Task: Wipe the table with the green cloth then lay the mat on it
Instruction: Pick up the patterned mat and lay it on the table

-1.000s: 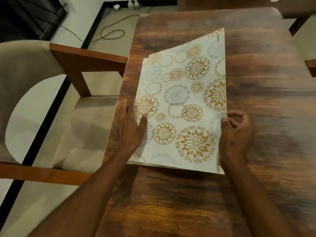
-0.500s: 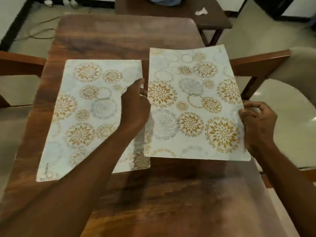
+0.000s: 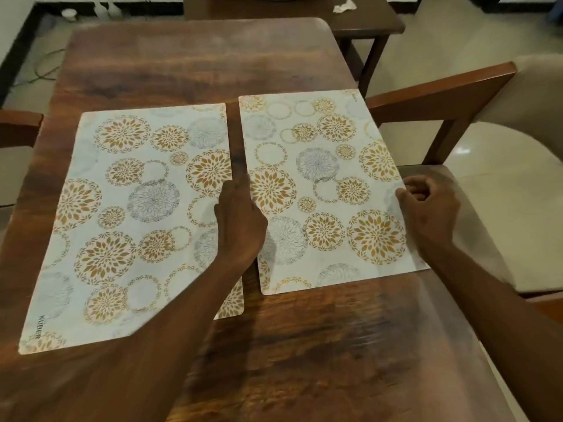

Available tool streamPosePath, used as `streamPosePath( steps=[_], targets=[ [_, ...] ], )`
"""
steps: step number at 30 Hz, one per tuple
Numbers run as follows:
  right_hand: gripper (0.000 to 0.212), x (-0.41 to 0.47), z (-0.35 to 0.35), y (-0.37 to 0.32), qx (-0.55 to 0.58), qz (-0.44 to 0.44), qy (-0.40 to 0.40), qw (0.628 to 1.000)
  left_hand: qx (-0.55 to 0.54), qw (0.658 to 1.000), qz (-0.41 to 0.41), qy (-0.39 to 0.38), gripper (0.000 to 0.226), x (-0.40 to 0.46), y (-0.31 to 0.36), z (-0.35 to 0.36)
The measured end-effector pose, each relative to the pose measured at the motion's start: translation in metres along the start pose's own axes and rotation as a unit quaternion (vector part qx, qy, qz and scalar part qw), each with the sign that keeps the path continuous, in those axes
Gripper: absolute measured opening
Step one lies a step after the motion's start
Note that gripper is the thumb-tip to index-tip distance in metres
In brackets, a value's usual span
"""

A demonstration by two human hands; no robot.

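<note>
Two white mats with gold and grey flower circles lie side by side on the dark wooden table (image 3: 198, 62). The left mat (image 3: 122, 208) lies flat by itself. The right mat (image 3: 323, 166) rests on the table near its right edge, with a narrow strip of wood between the two mats. My left hand (image 3: 240, 220) grips the right mat's left edge over that strip. My right hand (image 3: 429, 208) pinches its right edge, thumb on top. No green cloth is in view.
A wooden chair with a beige seat (image 3: 441, 86) stands close to the table's right side. Another chair arm (image 3: 18, 126) shows at the left. A small dark side table (image 3: 365, 19) with a crumpled white tissue (image 3: 344, 6) stands behind. A cable (image 3: 39, 71) lies on the floor.
The second mat was lifted off the first, carried right and lowered; it now lies flat on the table beside the left mat. Both hands came down with it.
</note>
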State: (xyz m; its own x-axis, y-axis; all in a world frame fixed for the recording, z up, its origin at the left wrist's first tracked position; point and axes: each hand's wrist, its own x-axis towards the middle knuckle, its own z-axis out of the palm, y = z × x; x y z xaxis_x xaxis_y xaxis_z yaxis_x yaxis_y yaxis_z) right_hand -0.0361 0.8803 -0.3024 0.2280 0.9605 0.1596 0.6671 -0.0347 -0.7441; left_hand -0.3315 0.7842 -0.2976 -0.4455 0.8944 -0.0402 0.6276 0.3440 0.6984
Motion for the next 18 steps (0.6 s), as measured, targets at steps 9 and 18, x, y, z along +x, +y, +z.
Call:
streamPosePath(
  steps=[9,18],
  targets=[
    [0.021,-0.005,0.006,-0.001,-0.017,-0.007,-0.005,1.000,0.042,0.998,0.022,0.033,0.055,0.004,-0.014,0.000],
    [0.038,-0.023,0.013,-0.014,-0.101,-0.200,-0.053,0.973,0.217,0.970,0.102,0.044,0.070,-0.001,-0.080,-0.075]
  ],
)
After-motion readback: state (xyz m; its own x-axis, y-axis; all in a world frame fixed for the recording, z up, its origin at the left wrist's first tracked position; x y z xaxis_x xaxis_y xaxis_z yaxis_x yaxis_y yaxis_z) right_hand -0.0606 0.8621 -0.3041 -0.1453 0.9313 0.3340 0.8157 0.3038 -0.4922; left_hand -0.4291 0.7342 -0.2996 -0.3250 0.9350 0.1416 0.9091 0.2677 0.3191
